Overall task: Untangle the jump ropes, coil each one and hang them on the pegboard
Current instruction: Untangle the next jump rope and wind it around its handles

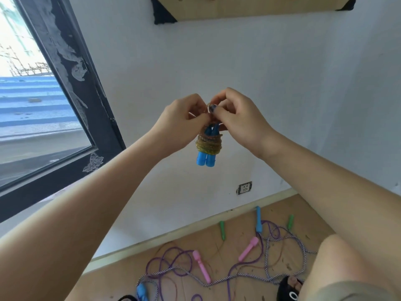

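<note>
So we've got one rope basically done: the yellowish jump rope [208, 142] is wound tight around its own two blue handles [205, 159], which sit side by side and point down. We're holding the bundle up in front of the wall, well below the pegboard [249, 11] whose bottom edge shows at the top of the view. Both hands are busy at the top of the bundle: the left hand [181, 118] has its fingers curled in and pinches the cord there, and the right hand [236, 115] is curled around the upper end too, thumb and fingertips pinching what looks like the loose tail or a loop. Our guess is we're tucking the end in or making a loop to hang it by, but the fingers hide the exact detail.

Nothing is hanging on the visible strip of the pegboard, as far as we can tell.

Plenty left on the floor [238, 235] by the wall: a purple rope with pink handles [201, 266], a striped rope [219, 281] with a blue handle near the baseboard [258, 219], and two green handles [222, 230] near that edge too. Those cords cross each other a lot, so still tangled.

Call it one of roughly four coiled, none hung.
</note>
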